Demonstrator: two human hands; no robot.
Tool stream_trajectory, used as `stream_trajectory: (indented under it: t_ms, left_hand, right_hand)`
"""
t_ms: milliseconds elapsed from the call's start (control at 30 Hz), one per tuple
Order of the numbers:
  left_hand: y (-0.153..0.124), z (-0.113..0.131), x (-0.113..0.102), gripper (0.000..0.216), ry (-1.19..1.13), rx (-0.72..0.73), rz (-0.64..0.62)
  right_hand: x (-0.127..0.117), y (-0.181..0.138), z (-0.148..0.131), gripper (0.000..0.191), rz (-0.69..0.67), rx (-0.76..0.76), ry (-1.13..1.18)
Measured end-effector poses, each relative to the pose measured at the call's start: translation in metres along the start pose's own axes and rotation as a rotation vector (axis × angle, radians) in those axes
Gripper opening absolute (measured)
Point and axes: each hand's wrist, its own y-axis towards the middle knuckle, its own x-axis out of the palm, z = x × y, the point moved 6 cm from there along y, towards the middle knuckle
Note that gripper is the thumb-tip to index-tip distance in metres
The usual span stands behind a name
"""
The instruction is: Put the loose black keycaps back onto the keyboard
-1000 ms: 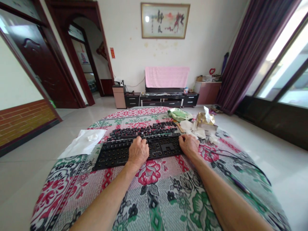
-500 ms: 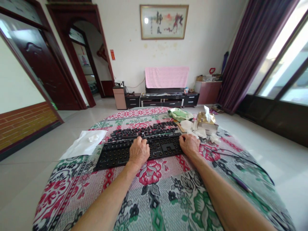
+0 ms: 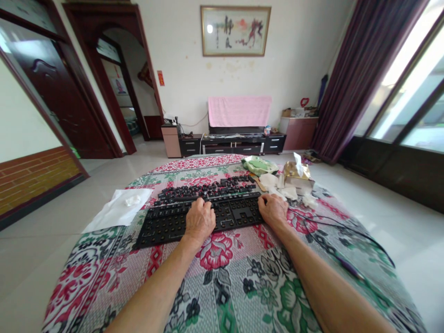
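Observation:
A black keyboard [image 3: 163, 227] lies slightly aslant on the table, most of its keycaps off and its bare key posts showing. Over its middle, near the upper rows, is my left hand [image 3: 200, 217], fingers curled down and pressed together; whatever the fingertips hold is hidden beneath them. My right hand [image 3: 273, 209] is closed round the keyboard's right end, thumb and fingers at the edge. Just behind the keyboard, many loose black keycaps [image 3: 208, 188] lie in a heap.
A patterned cloth [image 3: 222, 296] covers the round table. On the left lies a white paper sheet [image 3: 118, 210] with a crumpled wad. A tissue box [image 3: 299, 175], used tissues [image 3: 277, 185] and a green packet [image 3: 259, 164] stand back right. A black cable [image 3: 347, 224] trails along the right.
Both hands stay at almost the same places on the keyboard. The whole view has shifted very slightly; the keyboard's left end appears a little lower and further left.

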Motion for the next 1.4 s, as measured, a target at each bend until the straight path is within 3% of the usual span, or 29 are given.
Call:
stream_trajectory:
  t_ms: [1400]
  left_hand:
    - [0.0002, -0.0010, 0.0014, 0.021, -0.037, 0.003, 0.023]
  right_hand:
    - [-0.0010, -0.0018, 0.0012, 0.030, 0.047, -0.014, 0.020]
